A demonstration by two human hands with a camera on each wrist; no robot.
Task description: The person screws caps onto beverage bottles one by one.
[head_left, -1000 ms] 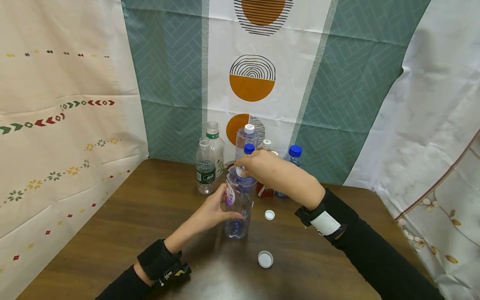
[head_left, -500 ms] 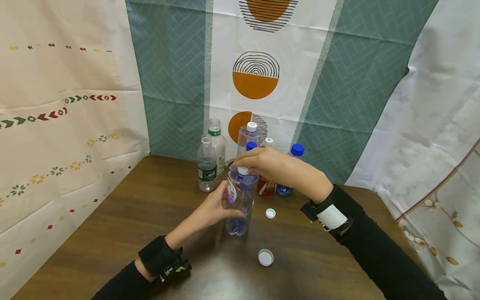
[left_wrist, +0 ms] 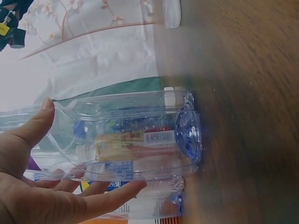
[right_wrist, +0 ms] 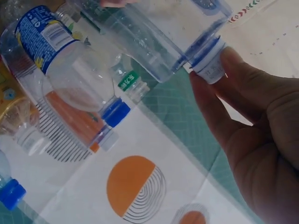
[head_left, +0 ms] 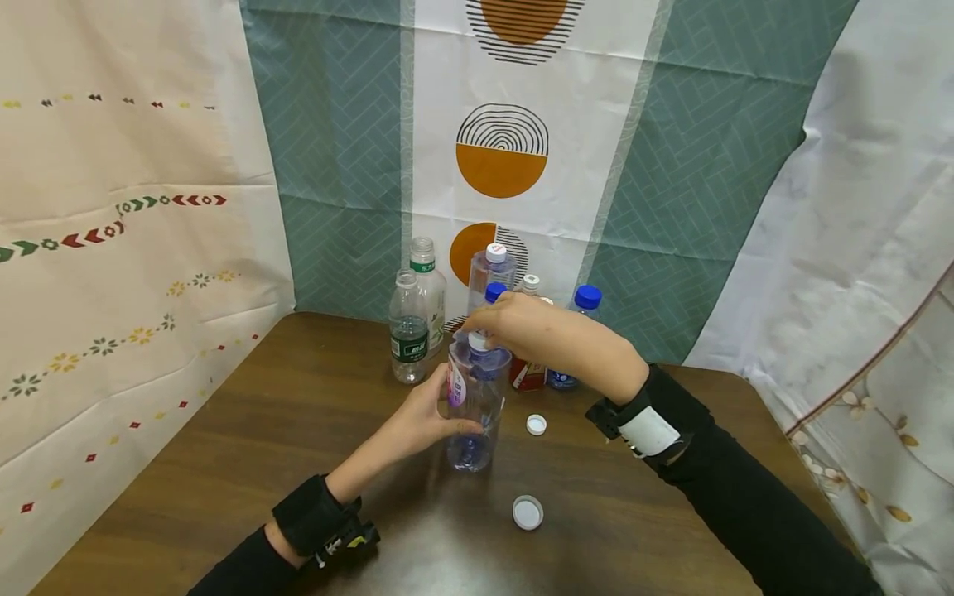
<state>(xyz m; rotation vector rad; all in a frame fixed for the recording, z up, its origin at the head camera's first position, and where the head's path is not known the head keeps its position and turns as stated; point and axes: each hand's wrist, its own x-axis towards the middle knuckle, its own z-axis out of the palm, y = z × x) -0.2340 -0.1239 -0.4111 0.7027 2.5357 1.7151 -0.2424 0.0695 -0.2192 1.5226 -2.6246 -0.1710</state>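
A clear plastic bottle (head_left: 477, 451) with a purple-and-white label stands upright on the table near the middle of the head view. My left hand (head_left: 426, 420) grips its body, thumb on the near side and fingers around the far left; the left wrist view shows the thumb (left_wrist: 37, 125) and fingers (left_wrist: 110, 198) on opposite sides. On the bottle's neck sits a white cap (right_wrist: 212, 67), pinched between the thumb and fingertips of my right hand (head_left: 525, 324) from above. In the head view that hand partly covers the bottles behind.
Two uncapped bottles, one with a green label (head_left: 409, 348), stand at the back left. Behind the right hand are several capped bottles, including one with a blue cap (head_left: 588, 298). Two loose white caps (head_left: 536, 425) lie on the brown table (head_left: 633, 497). Patterned cloths hang behind.
Half a second ago the right fingers were lifted and straighter over the cap; now they are bent down around it again. The left hand and bottle stay in place; the head view shifts slightly.
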